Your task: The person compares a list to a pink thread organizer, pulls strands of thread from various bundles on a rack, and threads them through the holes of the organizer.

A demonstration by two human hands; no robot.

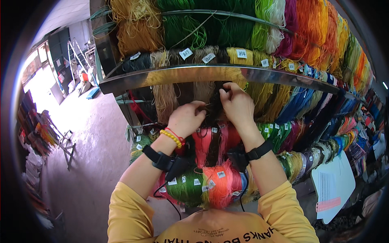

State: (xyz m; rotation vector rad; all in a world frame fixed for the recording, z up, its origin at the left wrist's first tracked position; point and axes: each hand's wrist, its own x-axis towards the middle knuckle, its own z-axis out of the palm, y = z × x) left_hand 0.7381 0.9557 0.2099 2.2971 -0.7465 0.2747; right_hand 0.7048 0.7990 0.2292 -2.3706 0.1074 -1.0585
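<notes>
At dark threads point(214, 106), both hands point(187, 120) point(240, 107), grip unclear

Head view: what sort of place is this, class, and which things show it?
Probably a thread store or workshop: hanks of many colours hang in rows on a metal rack, and small white tags mark many of them.

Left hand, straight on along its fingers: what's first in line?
Most likely the dark hanging threads just beyond the fingers of the left hand. Depth is unclear from this one view, so the fingers may already be touching them.
</notes>
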